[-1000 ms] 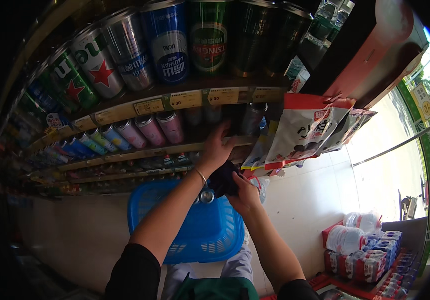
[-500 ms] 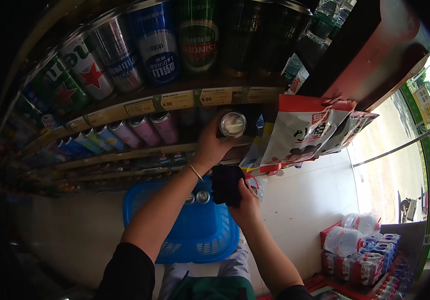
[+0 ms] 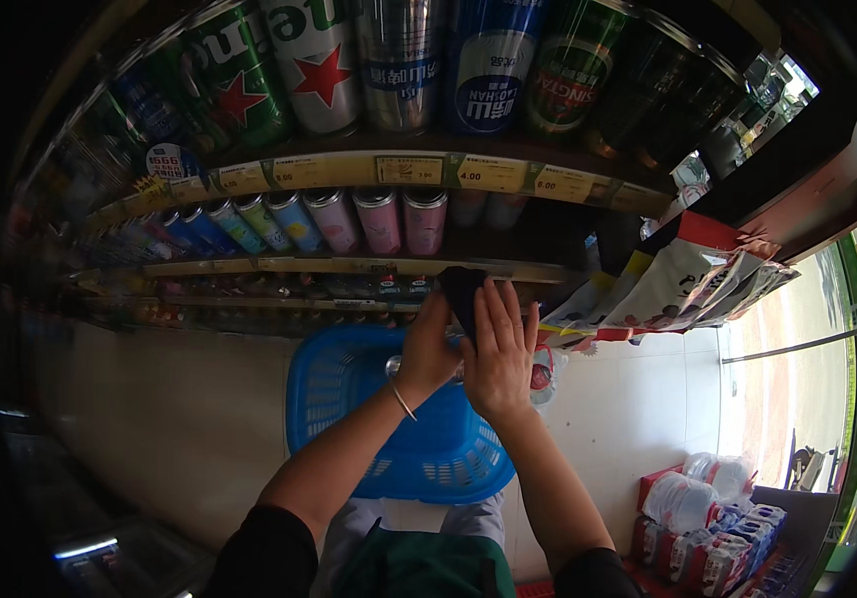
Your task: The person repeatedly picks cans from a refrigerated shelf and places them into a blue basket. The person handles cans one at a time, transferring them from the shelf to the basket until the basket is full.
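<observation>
My left hand (image 3: 430,351) is curled against a dark cloth (image 3: 462,291), in front of the lower shelves. The drink can this hand held a moment ago is hidden behind the cloth and my fingers. My right hand (image 3: 500,364) presses the cloth from the right, its fingers long and close together with the back of the hand showing. Below both hands a blue plastic basket (image 3: 324,374) stands on the floor. Inside it a can top (image 3: 393,366) shows beside my left wrist; my arms cover part of the basket.
Large beer cans (image 3: 493,65) line the upper shelf, above a strip of price labels (image 3: 408,169). Slim pink cans (image 3: 425,221) and others fill the shelf beneath. Snack bags (image 3: 683,284) hang at the right. Water bottles and packs (image 3: 707,533) stand on the floor at the lower right.
Both hands have come together. The cloth, earlier in my right hand below the can, now sits between my hands, and the can is out of sight. The view has shifted, moving the shelves rightward.
</observation>
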Demonstrator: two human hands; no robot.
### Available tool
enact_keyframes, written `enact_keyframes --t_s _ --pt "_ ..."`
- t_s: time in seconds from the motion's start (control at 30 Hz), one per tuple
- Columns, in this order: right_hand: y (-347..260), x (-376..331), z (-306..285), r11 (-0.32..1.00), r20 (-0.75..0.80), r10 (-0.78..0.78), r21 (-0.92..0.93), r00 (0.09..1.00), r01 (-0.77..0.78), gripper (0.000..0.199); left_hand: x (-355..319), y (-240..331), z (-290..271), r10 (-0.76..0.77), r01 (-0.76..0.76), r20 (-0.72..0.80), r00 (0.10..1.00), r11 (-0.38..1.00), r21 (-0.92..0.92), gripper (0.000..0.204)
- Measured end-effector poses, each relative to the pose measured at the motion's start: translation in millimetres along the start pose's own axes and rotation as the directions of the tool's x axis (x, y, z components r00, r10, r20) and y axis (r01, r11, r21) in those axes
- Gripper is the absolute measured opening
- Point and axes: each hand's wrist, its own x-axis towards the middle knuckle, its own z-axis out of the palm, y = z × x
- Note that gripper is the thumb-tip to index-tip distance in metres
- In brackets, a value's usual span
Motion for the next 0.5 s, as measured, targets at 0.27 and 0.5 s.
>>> enact_keyframes --t_s 0.27,0.5 --pt "-26.4 12.4 11.2 0.992 -0.121 -0.116 -0.069 0.986 0.108 0.034 -11.8 -29.0 -12.1 -0.065 0.06 -0.059 0.996 0.994 -0.089 0.054" --pt "9.5 18.2 -6.1 0.508 0.071 0.575 0.75 0.815 -0.423 0.028 -19.0 -13.2 -23.5 -0.1 0.105 0.053 0.994 0.99 -0.098 0.063"
